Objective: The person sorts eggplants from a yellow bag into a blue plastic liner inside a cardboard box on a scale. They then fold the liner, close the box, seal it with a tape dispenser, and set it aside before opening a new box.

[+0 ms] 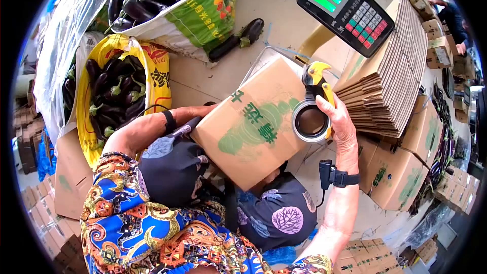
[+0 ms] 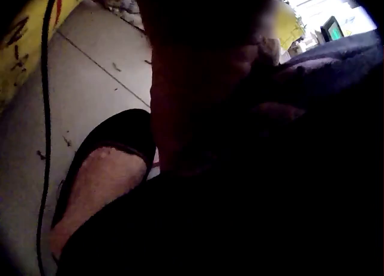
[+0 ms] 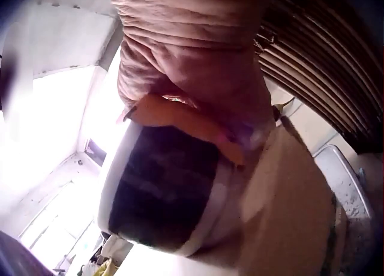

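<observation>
In the head view a closed cardboard box point(image 1: 248, 127) with green print lies tilted across the person's lap. The right hand point(image 1: 339, 122) grips a tape dispenser point(image 1: 326, 94) with a yellow handle and a yellow-and-black head, at the box's right end. A wide roll of tape sits on the dispenser, and its dark side band point(image 3: 165, 186) fills the middle of the right wrist view. At the box's left edge is the left hand point(image 1: 204, 110), its fingers hidden by the box. The left wrist view shows that hand only as a dark shape.
A yellow sack point(image 1: 81, 96) and a larger white-and-green sack point(image 1: 195, 23) hold eggplants. Two eggplants point(image 1: 236, 40) lie on the tiled floor. A scale display point(image 1: 345, 10) stands upper right, beside a stack of flattened cardboard point(image 1: 390, 76). More boxes point(image 1: 393, 175) stand at the right.
</observation>
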The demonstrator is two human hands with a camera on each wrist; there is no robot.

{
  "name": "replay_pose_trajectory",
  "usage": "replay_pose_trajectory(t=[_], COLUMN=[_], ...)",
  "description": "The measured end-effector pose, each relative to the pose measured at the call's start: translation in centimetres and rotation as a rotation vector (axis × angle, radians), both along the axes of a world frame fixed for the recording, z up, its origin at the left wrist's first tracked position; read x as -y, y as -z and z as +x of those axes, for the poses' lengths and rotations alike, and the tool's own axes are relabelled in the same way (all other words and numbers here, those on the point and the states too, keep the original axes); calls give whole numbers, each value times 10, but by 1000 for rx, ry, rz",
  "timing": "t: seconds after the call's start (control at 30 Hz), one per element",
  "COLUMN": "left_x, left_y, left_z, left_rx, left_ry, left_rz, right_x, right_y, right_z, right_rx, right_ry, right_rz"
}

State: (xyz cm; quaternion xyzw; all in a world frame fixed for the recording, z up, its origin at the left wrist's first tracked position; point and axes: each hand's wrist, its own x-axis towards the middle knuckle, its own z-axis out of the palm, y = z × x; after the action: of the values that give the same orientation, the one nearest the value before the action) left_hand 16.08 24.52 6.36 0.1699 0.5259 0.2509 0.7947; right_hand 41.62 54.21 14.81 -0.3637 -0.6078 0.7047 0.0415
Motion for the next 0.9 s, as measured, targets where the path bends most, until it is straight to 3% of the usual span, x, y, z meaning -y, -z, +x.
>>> replay_pose_trajectory(t=[0.13,0.17,0.23,0.3,0.37,0.43,0.47,0.57,0.67,0.73,0.83,0.9], left_x=[-24,-36,-84,-117,-141,-151,-148,-126,-112,-127,-153,-178], left_y=[39,41,12,-28,-67,-91,-86,-66,-49,-49,-62,-58], left_z=[-41,-61,-101,-99,-83,-64,-57,-27,2,6,7,4], left_rx=[135,44,-522,-622,-811,-940,-977,-1019,-722,-741,-788,-839], left_ry=[-264,-261,113,86,158,214,104,-235,-339,-313,-166,-37], left_rz=[3,-1,40,200,343,440,565,751,553,594,657,683], right_x=[1,4,4,6,34,67,79,106,118,115,105,102], right_y=[-13,-22,-28,-19,-38,-56,-55,-43,-17,-10,-27,-48], right_z=[-6,-1,26,79,115,132,135,147,171,169,157,152], right_rx=[-100,-128,-104,-203,-92,-99,-85,-142,-46,-59,-103,25], right_ry=[86,165,339,530,760,779,730,676,850,894,670,549], right_rz=[-165,-147,-178,-244,-189,-122,18,-137,-225,-253,-219,-87])
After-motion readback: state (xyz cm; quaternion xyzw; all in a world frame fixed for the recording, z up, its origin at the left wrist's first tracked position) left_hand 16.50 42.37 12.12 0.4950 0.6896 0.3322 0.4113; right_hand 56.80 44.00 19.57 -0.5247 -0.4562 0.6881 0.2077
